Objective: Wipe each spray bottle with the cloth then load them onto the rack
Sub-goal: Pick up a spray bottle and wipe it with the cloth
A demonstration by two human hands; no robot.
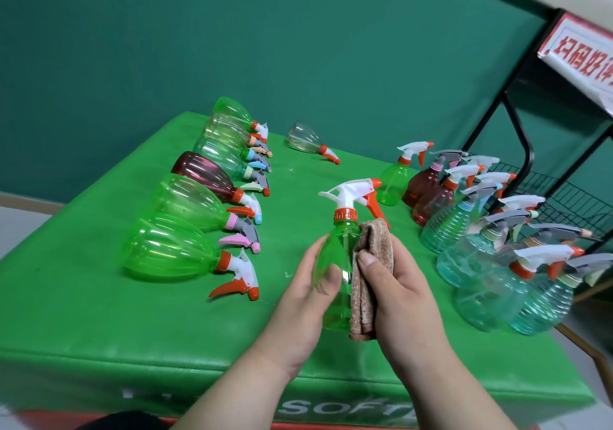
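The left grip (310, 285) held the bottle (338, 247), the right grip (399, 285) held the cloth (363, 300) against it, mid-wipe; next was probably the far-right rack (528, 152).

The green padded surface (99, 330) carries spray bottles in three lots. Along its left side a row of bottles (192, 197) lies sideways, triggers toward the middle. One clear bottle (303, 139) lies alone near the far edge. At the right, a cluster of upright bottles (464, 227) stands close together. White lettering (345, 409) marks the front face.
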